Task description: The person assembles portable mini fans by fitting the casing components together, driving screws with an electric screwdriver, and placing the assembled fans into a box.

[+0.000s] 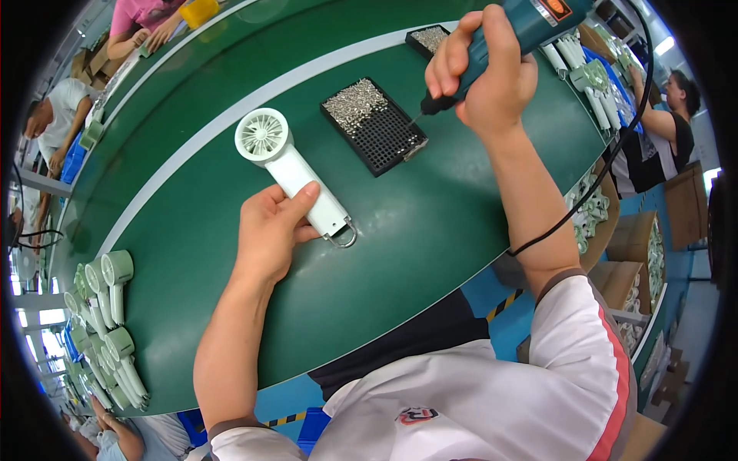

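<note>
Head view: I look down at a green counter with both hands over it.
Left grip: My left grip is wrapped around the handle of a white fan, thumb on top.
Fan spot: It is near the middle of the counter, round end to the far edge, metal ring to the near edge. I can't tell if it lies flat or sits just above.
Right grip: My right grip is closed tight around a teal power driver.
Driver tip: The thin tip slants down by the right side of the black tray. I can't tell if it touches, or has a screw on it.
Doing it well: I think I should point the tip straight at one screw, go gently so the others don't spill, and hold the fan still.
Trays: Two; the small-looking far tray sits nearer the far edge.
Screws: Too many shiny screws to count.
In my hands: One fan, one driver.
Other fans: More than six pale green fans crowd the left end; they overlap, so I can't count them all.
</note>
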`<state>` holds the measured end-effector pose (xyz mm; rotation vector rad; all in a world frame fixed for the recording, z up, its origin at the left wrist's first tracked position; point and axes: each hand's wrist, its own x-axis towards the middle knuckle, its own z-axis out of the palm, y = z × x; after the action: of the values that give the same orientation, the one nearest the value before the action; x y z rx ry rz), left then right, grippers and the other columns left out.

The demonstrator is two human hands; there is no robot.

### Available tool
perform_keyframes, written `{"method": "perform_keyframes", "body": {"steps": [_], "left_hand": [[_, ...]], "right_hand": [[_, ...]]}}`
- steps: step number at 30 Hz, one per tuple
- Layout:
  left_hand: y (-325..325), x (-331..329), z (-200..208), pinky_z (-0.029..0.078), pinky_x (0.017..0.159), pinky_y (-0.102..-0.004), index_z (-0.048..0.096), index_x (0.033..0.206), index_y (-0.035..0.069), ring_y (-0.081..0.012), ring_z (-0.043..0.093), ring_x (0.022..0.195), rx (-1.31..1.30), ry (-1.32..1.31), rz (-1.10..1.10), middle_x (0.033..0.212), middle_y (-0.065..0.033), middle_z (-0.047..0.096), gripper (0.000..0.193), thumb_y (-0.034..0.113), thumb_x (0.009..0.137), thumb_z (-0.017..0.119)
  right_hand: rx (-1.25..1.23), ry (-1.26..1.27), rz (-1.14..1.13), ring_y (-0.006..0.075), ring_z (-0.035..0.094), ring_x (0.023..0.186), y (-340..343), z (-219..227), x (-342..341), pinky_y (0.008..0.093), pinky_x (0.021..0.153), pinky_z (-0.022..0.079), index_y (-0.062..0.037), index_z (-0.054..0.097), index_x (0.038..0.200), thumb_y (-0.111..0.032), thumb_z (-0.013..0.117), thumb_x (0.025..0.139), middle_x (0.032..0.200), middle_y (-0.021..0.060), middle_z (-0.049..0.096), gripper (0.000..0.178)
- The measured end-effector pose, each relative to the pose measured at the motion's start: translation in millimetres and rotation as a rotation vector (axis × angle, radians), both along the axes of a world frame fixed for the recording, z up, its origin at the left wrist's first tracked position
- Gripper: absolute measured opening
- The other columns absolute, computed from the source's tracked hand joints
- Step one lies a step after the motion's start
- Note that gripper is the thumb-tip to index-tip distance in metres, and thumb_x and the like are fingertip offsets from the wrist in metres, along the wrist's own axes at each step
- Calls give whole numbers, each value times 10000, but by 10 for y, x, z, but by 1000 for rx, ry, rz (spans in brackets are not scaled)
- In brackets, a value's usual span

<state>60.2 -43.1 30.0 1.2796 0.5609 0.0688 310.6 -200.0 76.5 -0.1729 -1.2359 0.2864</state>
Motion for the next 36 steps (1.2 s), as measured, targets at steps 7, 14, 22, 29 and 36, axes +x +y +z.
{"method": "perform_keyframes", "body": {"steps": [7, 14, 22, 29, 36], "left_hand": [[74, -36, 19, 650, 805, -418, 598, 1111, -101, -301, 754, 897, 29, 18, -26, 1003, -222, 717, 305, 189, 1021, 629], [67, -30, -2, 651, 803, -423, 588, 1115, -107, -303, 754, 893, 0, -9, -31, 996, -219, 712, 305, 180, 1021, 629], [63, -28, 1, 652, 801, -424, 588, 1114, -102, -300, 754, 891, 5, -12, -31, 992, -213, 711, 302, 182, 1021, 629], [66, -35, 4, 652, 801, -418, 592, 1123, -103, -295, 752, 894, -13, -14, -41, 991, -206, 712, 303, 181, 1023, 627], [58, -37, 12, 651, 790, -402, 596, 1118, -105, -289, 753, 889, -9, -9, -49, 989, -199, 714, 315, 192, 1021, 635]], "right_hand": [[-386, 6, -322, 244, 564, 493, -91, -12, -370, 395, 483, 502, 56, 595, 1013, -250, 538, 1031, 650, 133, 582, 312], [-648, 199, -633, 168, 483, 433, -81, 1, -578, 364, 421, 456, 49, 602, 1064, -262, 480, 1050, 616, 93, 528, 335], [-682, 223, -627, 167, 486, 437, -76, -7, -592, 359, 421, 453, 43, 600, 1067, -261, 475, 1055, 612, 91, 522, 330], [-706, 79, -727, 169, 490, 440, -72, 7, -649, 360, 416, 456, 37, 584, 1068, -244, 473, 1051, 608, 94, 523, 303], [-687, 129, -698, 173, 468, 432, -99, 24, -610, 361, 413, 450, 29, 569, 1078, -266, 452, 1051, 609, 101, 518, 318]]}}
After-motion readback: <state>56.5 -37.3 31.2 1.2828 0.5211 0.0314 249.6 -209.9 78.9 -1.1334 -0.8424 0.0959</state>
